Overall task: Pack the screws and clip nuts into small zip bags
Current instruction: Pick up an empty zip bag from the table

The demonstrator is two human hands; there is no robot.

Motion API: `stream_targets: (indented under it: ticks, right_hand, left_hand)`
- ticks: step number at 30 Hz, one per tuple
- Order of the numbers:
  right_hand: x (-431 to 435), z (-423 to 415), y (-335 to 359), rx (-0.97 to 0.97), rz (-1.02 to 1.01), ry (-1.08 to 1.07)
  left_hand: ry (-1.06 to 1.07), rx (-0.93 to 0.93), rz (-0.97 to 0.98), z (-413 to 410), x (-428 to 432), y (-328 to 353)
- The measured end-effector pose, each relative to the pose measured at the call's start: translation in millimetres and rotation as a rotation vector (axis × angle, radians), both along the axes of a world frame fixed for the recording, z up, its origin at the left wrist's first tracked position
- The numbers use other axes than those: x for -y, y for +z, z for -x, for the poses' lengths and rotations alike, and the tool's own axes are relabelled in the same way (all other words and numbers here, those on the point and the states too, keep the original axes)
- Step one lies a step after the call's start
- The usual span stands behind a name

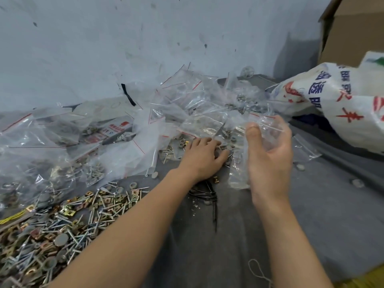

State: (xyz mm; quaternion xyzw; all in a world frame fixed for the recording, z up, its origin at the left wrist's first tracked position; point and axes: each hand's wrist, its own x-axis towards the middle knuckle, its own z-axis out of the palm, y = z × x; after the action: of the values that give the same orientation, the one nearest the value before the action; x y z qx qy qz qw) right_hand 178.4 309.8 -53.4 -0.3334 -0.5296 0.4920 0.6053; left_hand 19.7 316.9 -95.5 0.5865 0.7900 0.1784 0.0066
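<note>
Right hand [270, 156] grips a clear zip bag [239, 173]; left hand [204, 155] lies on loose screws [167, 154], grasp unclear.

A scuffed pale wall [104, 38] rises behind a grey work surface [311, 215]; a cardboard box [353, 28] stands at right.

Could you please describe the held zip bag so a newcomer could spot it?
Find the white printed sack on the right. Just left of it, the right hand grips a clear zip bag. Unlike the heaped bags behind, it alone is held.
</note>
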Motion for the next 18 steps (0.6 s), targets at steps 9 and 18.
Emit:
stream_targets:
  ticks: [9, 18]
  right_hand:
    - [-5, 0, 0, -0.038, -0.006, -0.006]
    - [7, 12, 2, 0.037, -0.025, -0.016]
  left_hand:
    - [-0.257, -0.017, 0.129, -23, -2, 8]
    - [-0.271, 0.04, -0.01, -10, 32, 12]
